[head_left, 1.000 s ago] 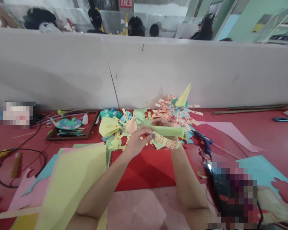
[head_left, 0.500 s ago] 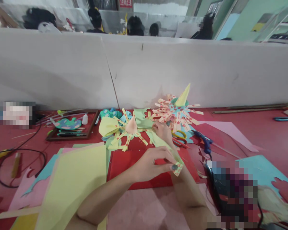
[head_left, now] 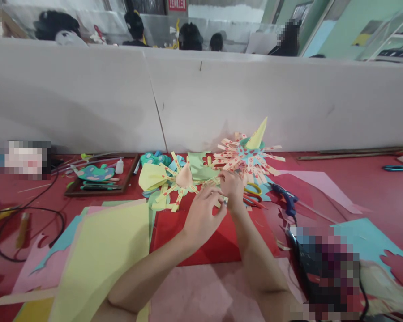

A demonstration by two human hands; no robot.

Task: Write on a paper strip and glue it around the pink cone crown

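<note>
My left hand [head_left: 203, 214] and my right hand [head_left: 232, 189] meet over the red paper sheet [head_left: 204, 239], fingers curled together on a small piece of light green paper between them, mostly hidden. Just left of the hands lies a paper sun shape with a peach cone [head_left: 183, 176] and yellow printed strips. Behind the hands stands a second paper sun with a yellow-green cone [head_left: 257, 134] and strips with red letters.
Yellow-handled scissors [head_left: 251, 192] and a blue glue gun [head_left: 285, 199] lie to the right. Large yellow-green and pink sheets [head_left: 100, 259] lie front left. A wooden tray [head_left: 97, 181] with craft pieces sits left. A white partition [head_left: 201, 98] closes the back; people sit beyond it.
My left hand moved from the front of the red sheet back up to my right hand. The long green strip that it held out is now bunched between both hands.
</note>
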